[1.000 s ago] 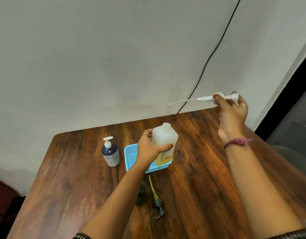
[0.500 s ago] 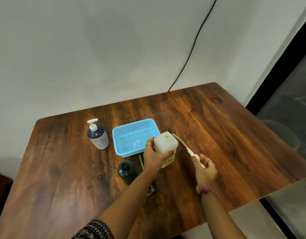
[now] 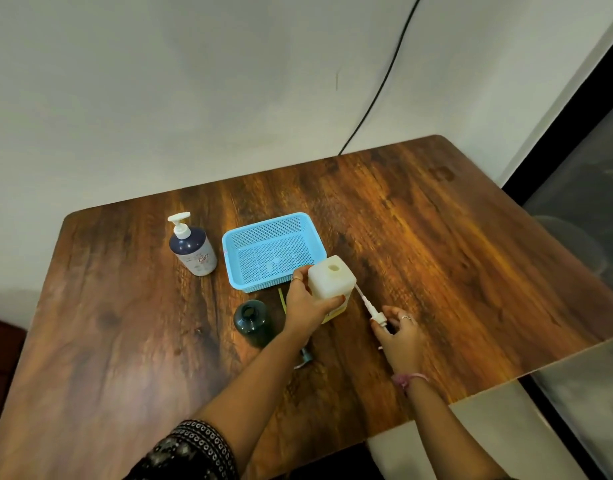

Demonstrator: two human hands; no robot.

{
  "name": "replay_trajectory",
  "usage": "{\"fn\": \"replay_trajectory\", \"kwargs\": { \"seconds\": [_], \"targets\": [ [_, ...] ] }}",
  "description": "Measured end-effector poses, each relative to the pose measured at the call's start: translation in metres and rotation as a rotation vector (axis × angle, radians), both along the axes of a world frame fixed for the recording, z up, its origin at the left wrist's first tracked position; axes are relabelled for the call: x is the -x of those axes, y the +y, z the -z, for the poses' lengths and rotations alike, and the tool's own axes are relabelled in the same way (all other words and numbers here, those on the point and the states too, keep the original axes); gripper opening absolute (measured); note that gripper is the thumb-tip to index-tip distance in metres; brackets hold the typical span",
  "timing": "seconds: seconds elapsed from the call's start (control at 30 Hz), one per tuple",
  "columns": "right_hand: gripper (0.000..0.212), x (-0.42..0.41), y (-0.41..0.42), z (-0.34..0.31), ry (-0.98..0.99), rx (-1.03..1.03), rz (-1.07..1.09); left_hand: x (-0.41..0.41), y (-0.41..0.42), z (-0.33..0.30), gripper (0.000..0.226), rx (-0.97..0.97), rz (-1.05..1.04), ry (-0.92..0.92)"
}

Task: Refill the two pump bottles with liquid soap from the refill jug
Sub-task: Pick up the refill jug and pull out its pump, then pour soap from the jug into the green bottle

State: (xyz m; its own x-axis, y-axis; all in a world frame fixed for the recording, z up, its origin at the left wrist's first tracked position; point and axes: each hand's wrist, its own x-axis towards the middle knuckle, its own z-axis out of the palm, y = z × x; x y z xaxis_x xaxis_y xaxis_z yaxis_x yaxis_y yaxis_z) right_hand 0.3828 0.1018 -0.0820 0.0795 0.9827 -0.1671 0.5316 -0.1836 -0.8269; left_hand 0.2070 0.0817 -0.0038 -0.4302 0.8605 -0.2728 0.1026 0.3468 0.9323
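Near the frame's centre, the left hand (image 3: 307,306) covers the lower front of the refill jug (image 3: 331,280), so its label and soap level cannot be read. A grey pump head (image 3: 305,356) and yellow tube (image 3: 282,301) show only in part behind the left forearm. The label print on the blue pump bottle (image 3: 192,249) is too small to read. The bench (image 3: 471,271) is cut off by the left and bottom edges.

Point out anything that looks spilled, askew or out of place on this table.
No spill shows. Two pumps are off their bottles: a white pump lies on the table at the right hand, and a grey pump lies partly under the left forearm. The dark bottle stands open.
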Motion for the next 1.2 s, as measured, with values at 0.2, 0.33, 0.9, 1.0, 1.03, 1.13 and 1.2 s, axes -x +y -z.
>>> {"fn": "replay_trajectory", "kwargs": {
  "seconds": [0.2,0.33,0.9,1.0,1.03,1.13,1.2],
  "targets": [
    [0.049,0.011,-0.002,-0.018,-0.054,-0.071,-0.088,0.005,-0.003,-0.007,0.085,0.017,0.066,0.030],
    [0.080,0.030,-0.003,-0.036,-0.040,-0.051,-0.246,0.009,-0.014,-0.036,0.109,-0.023,0.148,0.106],
    [0.081,0.098,-0.007,-0.041,0.284,-0.177,-0.075,0.113,-0.099,0.003,0.111,0.106,0.241,0.387],
    [0.079,0.096,-0.006,-0.039,0.250,-0.203,-0.058,0.109,-0.094,0.014,0.096,0.100,0.209,0.377],
    [0.079,0.097,-0.005,-0.039,0.238,-0.220,-0.060,0.110,-0.094,0.016,0.091,0.096,0.189,0.377],
    [0.076,0.099,-0.002,-0.047,0.222,-0.241,-0.042,0.111,-0.093,0.018,0.080,0.065,0.152,0.374],
    [0.076,0.098,0.002,-0.056,0.220,-0.266,-0.063,0.110,-0.089,0.011,0.077,0.028,0.112,0.351]
  ]
}}
